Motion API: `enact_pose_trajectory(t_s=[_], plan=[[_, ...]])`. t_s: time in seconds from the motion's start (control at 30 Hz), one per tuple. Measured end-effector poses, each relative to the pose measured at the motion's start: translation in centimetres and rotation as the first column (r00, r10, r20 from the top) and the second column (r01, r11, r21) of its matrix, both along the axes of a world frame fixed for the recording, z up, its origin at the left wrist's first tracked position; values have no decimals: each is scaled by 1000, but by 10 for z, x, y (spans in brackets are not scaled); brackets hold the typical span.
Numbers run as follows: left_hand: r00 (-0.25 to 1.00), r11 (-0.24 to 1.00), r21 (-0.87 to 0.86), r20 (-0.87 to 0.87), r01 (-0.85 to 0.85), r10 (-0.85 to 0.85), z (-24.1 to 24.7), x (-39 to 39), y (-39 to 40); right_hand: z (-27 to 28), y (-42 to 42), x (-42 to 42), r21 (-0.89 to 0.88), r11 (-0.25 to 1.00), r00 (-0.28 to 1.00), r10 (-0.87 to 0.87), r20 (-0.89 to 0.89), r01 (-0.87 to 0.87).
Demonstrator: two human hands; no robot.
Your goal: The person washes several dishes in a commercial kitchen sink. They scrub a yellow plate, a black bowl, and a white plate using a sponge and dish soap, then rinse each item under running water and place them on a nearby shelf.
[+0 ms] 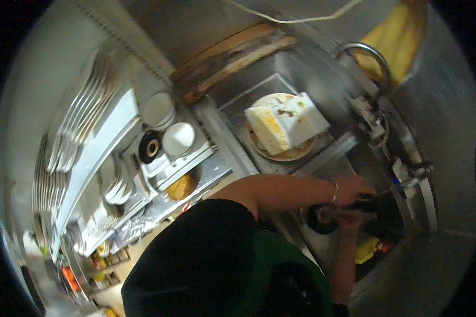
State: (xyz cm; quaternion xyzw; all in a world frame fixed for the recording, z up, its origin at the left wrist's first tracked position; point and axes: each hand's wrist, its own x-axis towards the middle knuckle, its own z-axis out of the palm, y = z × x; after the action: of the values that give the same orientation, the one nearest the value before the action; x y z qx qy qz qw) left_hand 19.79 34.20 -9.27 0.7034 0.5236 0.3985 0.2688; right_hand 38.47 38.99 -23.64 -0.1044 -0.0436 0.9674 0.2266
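Both my hands are over the right-hand basin of a metal double sink. My left hand, with a thin band at the wrist, reaches in from the upper side. Just below it is my right hand, close to the left one. A dark object lies at the fingers; blur and shadow hide its shape and whether either hand grips it. Beside the hands, low in the basin, is a dark round thing, perhaps a drain. A yellow item with a red part lies past my right forearm.
Food-stained square white dishes lean on a round plate in the other basin. A curved metal faucet rises behind the sink. Stacked plates, white bowls and a metal counter are at left.
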Motion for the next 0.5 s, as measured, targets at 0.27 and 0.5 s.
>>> enact_pose_trajectory(t_s=[0.27,0.5], plan=[[904,968,247,-399,-53,152,36,-69,-89,74,22,-62,209,957,883,85,462,-202],[487,498,-57,-333,-865,807,53,-190,-304,91,49,-72,639,248,502,-442,744,-728]])
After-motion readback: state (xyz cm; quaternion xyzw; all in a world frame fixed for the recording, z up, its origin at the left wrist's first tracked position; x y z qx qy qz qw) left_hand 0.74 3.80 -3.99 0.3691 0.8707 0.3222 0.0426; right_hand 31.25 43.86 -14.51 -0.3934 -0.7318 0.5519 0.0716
